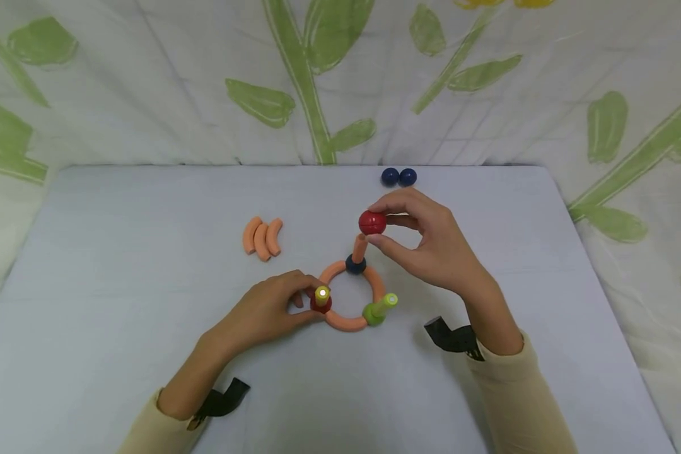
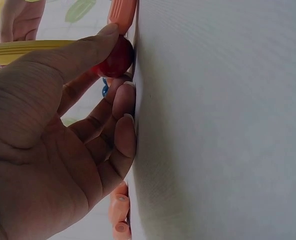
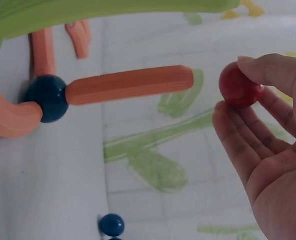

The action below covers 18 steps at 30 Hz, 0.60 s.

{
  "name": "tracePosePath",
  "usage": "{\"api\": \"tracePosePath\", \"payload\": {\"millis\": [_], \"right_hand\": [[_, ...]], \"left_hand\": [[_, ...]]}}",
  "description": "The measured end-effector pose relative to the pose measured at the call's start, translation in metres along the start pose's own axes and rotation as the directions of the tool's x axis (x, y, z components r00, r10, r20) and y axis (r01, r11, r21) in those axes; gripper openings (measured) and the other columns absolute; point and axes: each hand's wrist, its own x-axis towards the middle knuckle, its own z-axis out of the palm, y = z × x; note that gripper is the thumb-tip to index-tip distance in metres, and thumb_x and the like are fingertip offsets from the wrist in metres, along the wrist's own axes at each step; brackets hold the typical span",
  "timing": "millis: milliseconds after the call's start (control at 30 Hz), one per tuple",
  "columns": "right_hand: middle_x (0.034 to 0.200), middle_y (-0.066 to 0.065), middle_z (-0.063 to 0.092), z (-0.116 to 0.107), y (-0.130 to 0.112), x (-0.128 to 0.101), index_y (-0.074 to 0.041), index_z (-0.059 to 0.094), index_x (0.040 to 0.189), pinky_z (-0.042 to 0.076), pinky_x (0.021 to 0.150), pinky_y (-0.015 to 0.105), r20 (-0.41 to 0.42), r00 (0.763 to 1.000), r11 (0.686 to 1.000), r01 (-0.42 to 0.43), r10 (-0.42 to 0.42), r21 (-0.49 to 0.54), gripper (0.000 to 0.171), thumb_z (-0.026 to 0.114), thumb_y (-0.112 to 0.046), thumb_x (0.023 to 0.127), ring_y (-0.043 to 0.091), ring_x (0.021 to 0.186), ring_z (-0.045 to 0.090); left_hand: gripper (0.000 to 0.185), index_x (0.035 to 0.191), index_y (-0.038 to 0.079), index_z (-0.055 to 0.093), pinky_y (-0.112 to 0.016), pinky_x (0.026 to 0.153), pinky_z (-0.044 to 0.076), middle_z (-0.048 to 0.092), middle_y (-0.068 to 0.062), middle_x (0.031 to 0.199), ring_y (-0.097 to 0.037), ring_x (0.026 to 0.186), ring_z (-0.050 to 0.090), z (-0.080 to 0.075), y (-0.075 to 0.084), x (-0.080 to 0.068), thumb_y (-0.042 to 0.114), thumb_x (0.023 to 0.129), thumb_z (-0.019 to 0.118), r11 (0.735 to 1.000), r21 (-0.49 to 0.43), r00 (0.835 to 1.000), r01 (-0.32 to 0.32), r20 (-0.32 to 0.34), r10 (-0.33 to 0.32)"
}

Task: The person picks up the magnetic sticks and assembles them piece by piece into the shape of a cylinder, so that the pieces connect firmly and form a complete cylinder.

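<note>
Three curved orange pieces [image 1: 346, 324] and three balls form a ring on the table. From its dark blue ball [image 3: 47, 98] rises an orange rod [image 3: 130, 85]; a yellow rod [image 2: 28, 51] stands on its red ball [image 2: 120, 60], and a light green rod [image 1: 384, 305] on its green ball [image 1: 372, 314]. My left hand [image 1: 263, 312] pinches that ring's red ball between thumb and fingers. Between thumb and fingertips, my right hand [image 1: 431, 249] holds another red ball [image 1: 372, 222], just above the orange rod's top. A gap separates them in the right wrist view.
Several loose curved orange pieces [image 1: 261, 239] lie side by side, left of and beyond the ring. Two dark blue balls [image 1: 390, 176] sit at the table's back edge. Behind hangs a white cloth [image 1: 164, 101] painted with green leaves. Black wrist mounts [image 1: 451, 337] stick out near both sleeves.
</note>
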Motion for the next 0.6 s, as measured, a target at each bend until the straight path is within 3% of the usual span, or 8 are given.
{"api": "tracePosePath", "payload": {"millis": [300, 600], "right_hand": [[0.12, 0.002, 0.07, 0.0026, -0.0041, 0.0002, -0.008, 0.069, 0.123, 0.061, 0.097, 0.027, 0.052, 0.998, 1.0, -0.02, 0.021, -0.016, 0.035, 0.081, -0.001, 0.091, 0.013, 0.113, 0.068], [0.118, -0.002, 0.07, 0.0031, -0.0072, -0.001, -0.011, 0.069, 0.123, 0.06, 0.099, 0.028, 0.121, 0.992, 0.994, -0.015, 0.029, -0.11, 0.038, 0.084, -0.003, 0.089, 0.009, 0.111, 0.068]], "left_hand": [[0.036, 0.122, 0.029, 0.073, -0.024, 0.077, 0.052, 0.068, 0.013, 0.101, -0.009, 0.089, 0.06, 0.0012, -0.0014, 0.0004, 0.027, 0.089, 0.087, 1.0, -0.005, 1.0, -0.008, -0.006, 0.008], [0.034, 0.12, 0.032, 0.073, -0.024, 0.077, 0.052, 0.068, 0.016, 0.101, -0.009, 0.089, 0.06, 0.0, -0.0003, -0.0004, 0.027, 0.089, 0.087, 1.0, -0.007, 1.0, 0.0, 0.002, 0.0]]}}
